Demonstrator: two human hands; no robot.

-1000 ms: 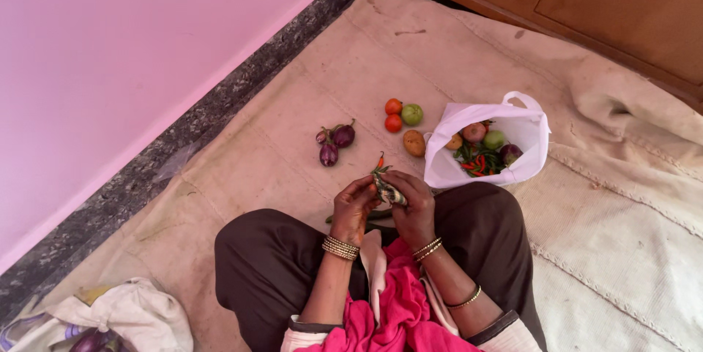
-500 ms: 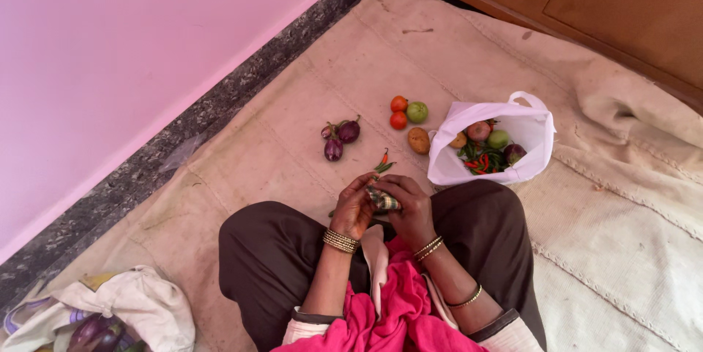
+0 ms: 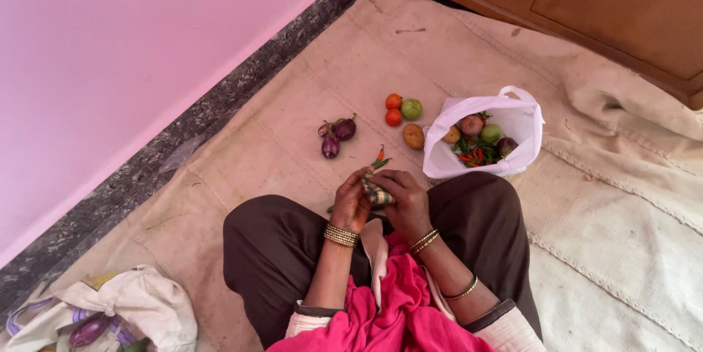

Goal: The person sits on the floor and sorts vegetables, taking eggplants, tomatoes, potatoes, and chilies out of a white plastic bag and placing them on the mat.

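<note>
I sit cross-legged on a beige mat [image 3: 307, 95]. My left hand [image 3: 350, 202] and my right hand [image 3: 404, 202] are closed together on a small checked cloth [image 3: 376, 194] held over my lap. A few red and green chillies [image 3: 380, 159] lie on the mat just beyond my fingers. Further out lie small purple aubergines [image 3: 333, 136], two red tomatoes and a green one [image 3: 401, 110], and a potato [image 3: 414, 136].
A white plastic bag [image 3: 512, 143] with tomatoes, chillies and an aubergine stands open at my right knee. A cloth bag [image 3: 139, 308] with aubergines lies at the lower left. A pink wall [image 3: 110, 52] runs along the left, wooden furniture [image 3: 586, 0] at the top right.
Both hands have come down and closer to my lap with the cloth. The chillies that stuck up from my fingers now lie on the mat in front of my hands.
</note>
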